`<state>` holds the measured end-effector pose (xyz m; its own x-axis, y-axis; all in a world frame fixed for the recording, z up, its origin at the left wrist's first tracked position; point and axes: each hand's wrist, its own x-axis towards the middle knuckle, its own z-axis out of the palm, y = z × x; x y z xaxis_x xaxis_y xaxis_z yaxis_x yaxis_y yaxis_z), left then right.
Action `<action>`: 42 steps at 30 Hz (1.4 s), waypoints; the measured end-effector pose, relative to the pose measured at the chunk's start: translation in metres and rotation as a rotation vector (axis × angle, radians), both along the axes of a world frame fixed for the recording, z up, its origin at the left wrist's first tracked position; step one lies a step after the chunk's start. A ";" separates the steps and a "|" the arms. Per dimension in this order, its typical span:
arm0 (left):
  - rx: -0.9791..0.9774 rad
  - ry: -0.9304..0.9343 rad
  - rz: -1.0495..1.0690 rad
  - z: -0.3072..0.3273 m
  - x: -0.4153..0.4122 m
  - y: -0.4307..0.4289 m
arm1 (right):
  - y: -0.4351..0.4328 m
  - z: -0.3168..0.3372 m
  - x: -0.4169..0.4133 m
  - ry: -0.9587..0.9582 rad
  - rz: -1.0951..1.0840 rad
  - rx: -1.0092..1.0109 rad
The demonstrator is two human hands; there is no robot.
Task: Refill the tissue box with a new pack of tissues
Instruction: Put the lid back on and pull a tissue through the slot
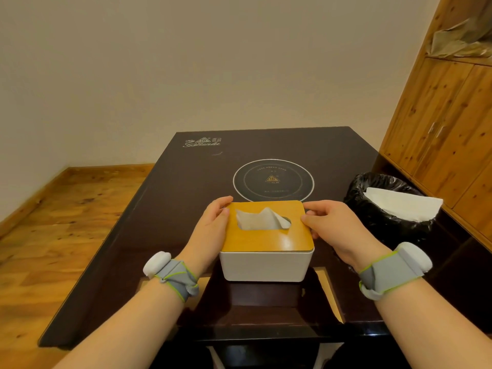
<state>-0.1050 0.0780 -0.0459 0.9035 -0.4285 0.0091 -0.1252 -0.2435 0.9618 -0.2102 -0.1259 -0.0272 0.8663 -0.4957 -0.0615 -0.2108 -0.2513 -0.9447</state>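
Observation:
A white tissue box [266,266] stands near the front of the dark table [165,209]. Its wooden lid [269,238] lies on top, and a white tissue [259,218] pokes up through the lid's slot. My left hand [210,230] grips the lid's left edge, thumb on top. At the right edge, my right hand [330,227] holds the lid the same way. Both wrists wear grey straps with white pods.
A round induction hob [273,182] is set into the table behind the box. Right of the table stands a bin with a black liner [378,209] holding white tissue paper [402,206]. Wooden cabinets [447,115] line the right wall.

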 end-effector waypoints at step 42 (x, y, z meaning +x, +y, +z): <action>0.085 -0.317 0.003 0.010 0.004 0.007 | 0.019 0.002 -0.004 -0.127 -0.064 -0.427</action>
<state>-0.1008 0.0850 -0.0358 0.8626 -0.4374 0.2543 -0.4142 -0.3219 0.8514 -0.2141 -0.1069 -0.0255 0.8208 -0.5061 0.2648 -0.1277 -0.6144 -0.7786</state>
